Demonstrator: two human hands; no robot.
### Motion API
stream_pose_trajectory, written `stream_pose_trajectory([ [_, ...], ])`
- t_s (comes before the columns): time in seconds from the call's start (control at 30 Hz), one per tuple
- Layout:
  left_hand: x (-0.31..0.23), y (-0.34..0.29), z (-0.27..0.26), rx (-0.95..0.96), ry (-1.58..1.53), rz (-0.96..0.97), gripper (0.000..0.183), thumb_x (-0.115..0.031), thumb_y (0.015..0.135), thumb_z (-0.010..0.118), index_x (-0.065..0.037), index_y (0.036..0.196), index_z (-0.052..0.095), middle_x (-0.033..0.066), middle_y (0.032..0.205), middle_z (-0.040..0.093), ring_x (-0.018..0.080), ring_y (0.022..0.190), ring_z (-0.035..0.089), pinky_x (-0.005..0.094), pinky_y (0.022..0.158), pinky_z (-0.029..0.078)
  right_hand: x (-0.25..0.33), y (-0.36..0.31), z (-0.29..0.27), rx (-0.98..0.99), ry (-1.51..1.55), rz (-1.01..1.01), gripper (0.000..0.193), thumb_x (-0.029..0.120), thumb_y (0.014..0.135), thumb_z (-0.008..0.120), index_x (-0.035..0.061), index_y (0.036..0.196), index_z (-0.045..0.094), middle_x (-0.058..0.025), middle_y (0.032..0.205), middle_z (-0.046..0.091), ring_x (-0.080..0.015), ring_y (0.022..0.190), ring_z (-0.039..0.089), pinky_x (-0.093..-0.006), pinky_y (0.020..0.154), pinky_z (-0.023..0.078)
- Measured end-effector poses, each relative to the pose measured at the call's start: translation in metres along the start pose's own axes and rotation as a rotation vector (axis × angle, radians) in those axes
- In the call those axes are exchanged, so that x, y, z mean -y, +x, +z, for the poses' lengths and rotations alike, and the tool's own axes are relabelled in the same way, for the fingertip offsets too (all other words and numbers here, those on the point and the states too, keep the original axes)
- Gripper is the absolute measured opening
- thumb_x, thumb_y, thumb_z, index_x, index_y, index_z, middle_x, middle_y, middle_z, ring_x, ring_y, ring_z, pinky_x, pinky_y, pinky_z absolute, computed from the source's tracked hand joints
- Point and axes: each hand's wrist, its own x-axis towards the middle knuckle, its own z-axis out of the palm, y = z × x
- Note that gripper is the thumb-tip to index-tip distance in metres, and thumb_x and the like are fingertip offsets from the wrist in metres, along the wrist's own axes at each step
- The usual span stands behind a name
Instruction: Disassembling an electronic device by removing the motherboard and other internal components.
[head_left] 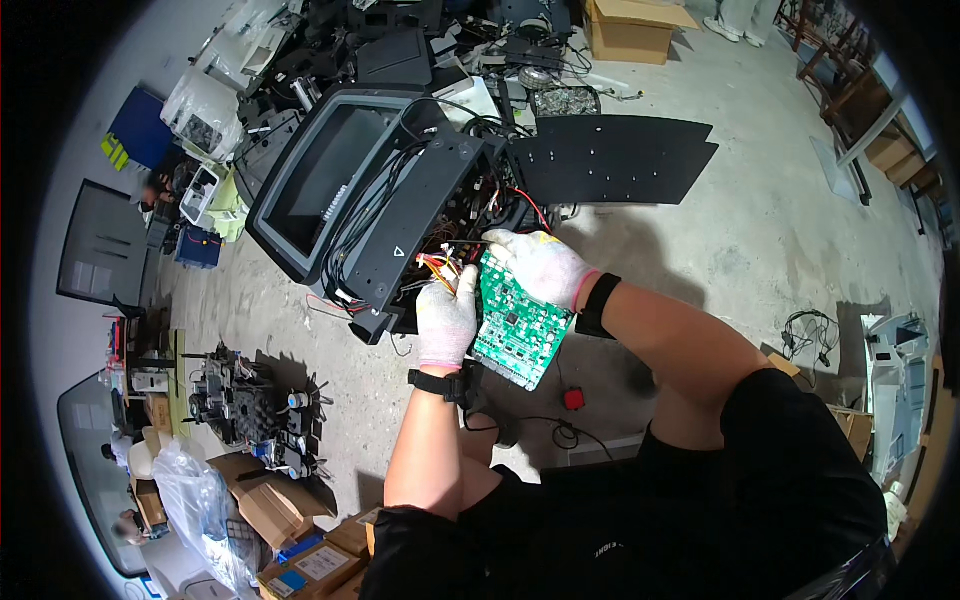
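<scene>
A green circuit board [516, 336] crowded with small parts tilts in front of a black machine housing [420, 205] with its insides exposed. My right hand [543, 265], in a white glove, is closed over the board's upper right part. A thin dark line, cable or tool I cannot tell, runs left from its fingertips. My left hand [447, 318], gloved too, is closed around a bunch of red, yellow and white wires [440, 266] at the board's left side. Its thumb lies near the board's edge, and the fingertips are partly hidden.
A flat black panel [615, 160] lies right of the housing. Black cables [365, 215] drape over the housing. Machine parts [520, 50] pile up behind, near a cardboard box [630, 32]. A wheeled black machine [250, 400] stands left. A red object [573, 399] lies below the board.
</scene>
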Motion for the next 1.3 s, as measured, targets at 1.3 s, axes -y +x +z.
stream_pose_trajectory([
  [1.3, 0.001, -0.007, -0.027, 0.256, -0.091, -0.214, 0.038, -0.032, 0.091, 0.078, 0.003, 0.104, 0.074, 0.0099, 0.087, 0.076, 0.0129, 0.076, 0.065, 0.0333, 0.073, 0.053, -0.043, -0.021, -0.051, -0.3, 0.11, 0.219, 0.037, 0.026, 0.101, 0.047, 0.0149, 0.134, 0.061, -0.0247, 0.097, 0.071, -0.0408, 0.093, 0.069, -0.0504, 0.084, 0.053],
])
